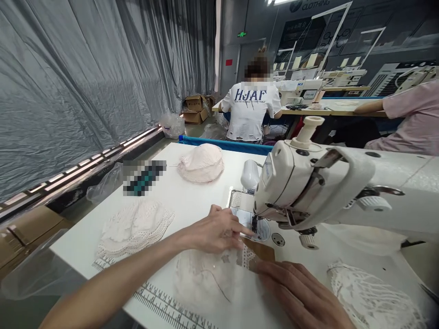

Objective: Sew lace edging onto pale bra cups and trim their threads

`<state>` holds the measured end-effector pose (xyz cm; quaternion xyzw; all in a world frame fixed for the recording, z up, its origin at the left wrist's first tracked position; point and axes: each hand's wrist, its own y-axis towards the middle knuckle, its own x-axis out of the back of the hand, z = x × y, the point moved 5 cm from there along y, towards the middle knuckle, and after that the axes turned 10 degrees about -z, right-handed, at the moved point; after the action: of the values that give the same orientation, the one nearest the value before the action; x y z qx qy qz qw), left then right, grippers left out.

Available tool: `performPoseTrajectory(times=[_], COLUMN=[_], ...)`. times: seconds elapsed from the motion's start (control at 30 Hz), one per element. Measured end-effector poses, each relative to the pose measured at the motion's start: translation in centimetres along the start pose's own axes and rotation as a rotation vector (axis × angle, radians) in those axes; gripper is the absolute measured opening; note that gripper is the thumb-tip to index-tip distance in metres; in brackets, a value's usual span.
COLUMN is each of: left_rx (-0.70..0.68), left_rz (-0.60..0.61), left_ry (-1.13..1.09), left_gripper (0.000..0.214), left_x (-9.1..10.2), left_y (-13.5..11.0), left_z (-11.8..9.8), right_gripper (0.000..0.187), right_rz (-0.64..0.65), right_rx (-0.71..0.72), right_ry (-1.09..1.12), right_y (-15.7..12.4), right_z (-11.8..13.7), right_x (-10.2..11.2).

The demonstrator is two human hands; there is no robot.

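Beside the needle of a white sewing machine [302, 183], my left hand [219, 230] is bent over a pale, thin fabric piece with lace trim [202, 278]. Its index finger reaches to the presser foot [255, 226], while the other fingers curl in on the cloth. My right hand [298, 292] lies nearer me, fingers pressed together at the lace edge; its thumb is hidden. The perforated trim shows between both hands, over a brown patch [265, 250] by the needle plate. A dark loose thread [217, 285] crosses the fabric.
Lace-edged pieces [135, 226] lie at the left, a pale pink pile [201, 163] behind, and more lace [375, 292] at the right. A printed ruler [161, 304] marks the front edge. Ahead, a person in a white shirt [250, 109] sits; another's pink sleeve [411, 112] is right.
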<state>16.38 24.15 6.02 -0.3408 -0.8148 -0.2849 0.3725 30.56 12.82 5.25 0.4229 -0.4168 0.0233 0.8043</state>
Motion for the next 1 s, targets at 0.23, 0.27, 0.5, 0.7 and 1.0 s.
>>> performPoseTrajectory(times=[0.23,0.27,0.5,0.7,1.0], left_rx=[0.186,0.183,0.110,0.061,-0.011], left_rz=[-0.093,-0.100,-0.116,-0.123,-0.254], left_ry=[0.047,0.079,0.132,0.157,0.299], left_gripper=[0.028,0.029,0.028,0.024,0.020], left_x=[0.1,0.0,-1.2,-1.5,-1.7], left_y=[-0.4,-0.4,-0.4,-0.4,-0.3], left_z=[-0.1,-0.3,0.0,0.1,0.2], right_gripper=[0.030,0.030,0.030,0.032,0.040], right_rz=[-0.045,-0.047,-0.036,-0.020,-0.087], right_rx=[0.124,0.132,0.114,0.143,0.139], right_ry=[-0.069,-0.085,-0.121,-0.172,-0.228], right_y=[0.4,0.5,0.9,0.4,-0.1], right_z=[-0.9,-0.9,-0.9,-1.6,-1.5], right_x=[-0.7,-0.8,-1.3,-2.0,-2.5])
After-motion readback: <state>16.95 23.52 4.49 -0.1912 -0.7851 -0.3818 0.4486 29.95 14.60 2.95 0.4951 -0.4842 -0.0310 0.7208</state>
